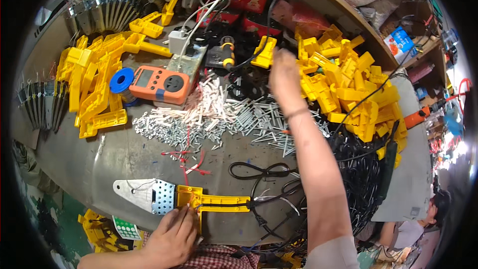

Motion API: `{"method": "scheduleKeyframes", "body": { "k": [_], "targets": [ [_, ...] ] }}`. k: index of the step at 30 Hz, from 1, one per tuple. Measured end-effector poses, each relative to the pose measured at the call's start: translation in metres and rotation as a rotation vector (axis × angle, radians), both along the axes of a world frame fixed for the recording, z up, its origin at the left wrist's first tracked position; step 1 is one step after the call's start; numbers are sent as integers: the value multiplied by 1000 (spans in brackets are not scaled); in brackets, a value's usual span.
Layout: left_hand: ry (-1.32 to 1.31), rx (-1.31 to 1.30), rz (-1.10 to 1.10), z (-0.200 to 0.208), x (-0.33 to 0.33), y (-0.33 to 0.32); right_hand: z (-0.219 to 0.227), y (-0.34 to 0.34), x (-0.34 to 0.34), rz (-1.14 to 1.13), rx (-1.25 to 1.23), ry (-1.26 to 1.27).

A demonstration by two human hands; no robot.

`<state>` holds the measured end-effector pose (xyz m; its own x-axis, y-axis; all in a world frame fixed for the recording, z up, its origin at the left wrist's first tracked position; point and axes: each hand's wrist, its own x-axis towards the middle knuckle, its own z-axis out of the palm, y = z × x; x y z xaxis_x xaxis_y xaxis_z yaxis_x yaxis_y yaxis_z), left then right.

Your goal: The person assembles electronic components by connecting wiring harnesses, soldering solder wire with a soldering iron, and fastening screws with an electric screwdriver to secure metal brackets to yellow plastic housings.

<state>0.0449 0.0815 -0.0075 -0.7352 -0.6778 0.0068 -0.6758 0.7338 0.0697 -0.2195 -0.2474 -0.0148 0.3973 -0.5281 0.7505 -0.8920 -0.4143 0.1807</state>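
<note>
My left hand (174, 236) is closed at the near edge of an open yellow plastic handle shell (224, 200) on the bench, fingertips pressed at its wide end. A perforated metal plate (163, 197) with a tapered, pale end (134, 192) joins that end on the left. A black cable runs along the shell's narrow handle and leaves it to the right. My right arm reaches far over the bench. My right hand (286, 72) is closed at the edge of another yellow plastic shell piece (264, 52); its fingertips are partly hidden.
Yellow shells (343, 79) lie heaped at the right, more (97, 74) at the left. Screws (279, 124) and white sleeves (211, 102) spread mid-bench below an orange meter (159, 84) and blue solder spool (122, 80). Black cables (353, 184) pile right; another person (406, 231) sits beyond.
</note>
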Motion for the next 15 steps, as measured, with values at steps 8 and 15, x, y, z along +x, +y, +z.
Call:
{"method": "scheduleKeyframes", "body": {
  "k": [8,15],
  "targets": [
    [-5,39,36,-1,1,-9,44,88,-13,129,551,-41],
    [1,-1,31,-6,1,-5,21,205,12,-148,991,-188]
  ]
}}
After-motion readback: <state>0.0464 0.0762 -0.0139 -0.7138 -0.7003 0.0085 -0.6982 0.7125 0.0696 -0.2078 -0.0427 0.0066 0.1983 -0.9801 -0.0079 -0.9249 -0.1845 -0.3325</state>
